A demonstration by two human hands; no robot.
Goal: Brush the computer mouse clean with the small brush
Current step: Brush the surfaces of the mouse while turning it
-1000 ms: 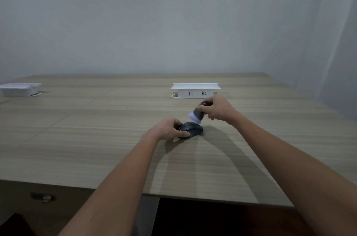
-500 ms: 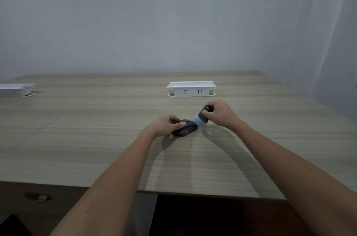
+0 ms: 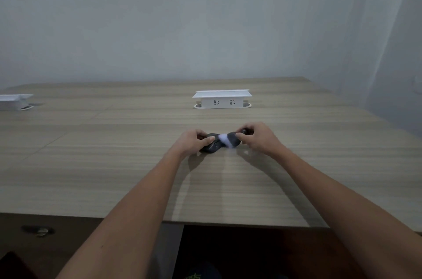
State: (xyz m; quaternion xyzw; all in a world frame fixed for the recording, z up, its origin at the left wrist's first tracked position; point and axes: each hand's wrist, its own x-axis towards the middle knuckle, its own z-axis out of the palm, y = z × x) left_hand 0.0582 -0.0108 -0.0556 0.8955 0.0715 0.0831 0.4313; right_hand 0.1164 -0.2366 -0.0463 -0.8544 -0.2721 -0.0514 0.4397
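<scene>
A dark computer mouse lies on the wooden table, a little beyond the middle. My left hand grips its left side, thumb across the top. My right hand holds a small dark brush almost level, its white bristles pressed against the right end of the mouse. The far part of the brush handle is hidden in my right fingers.
A white pop-up socket box stands behind the hands. A second white box sits at the far left edge. The table's near edge runs below my forearms, with dark floor beneath. A wall closes the back and right.
The brush has dropped from above the mouse to its right end and now lies nearly level, bristles on the mouse. My left hand stays on the mouse.
</scene>
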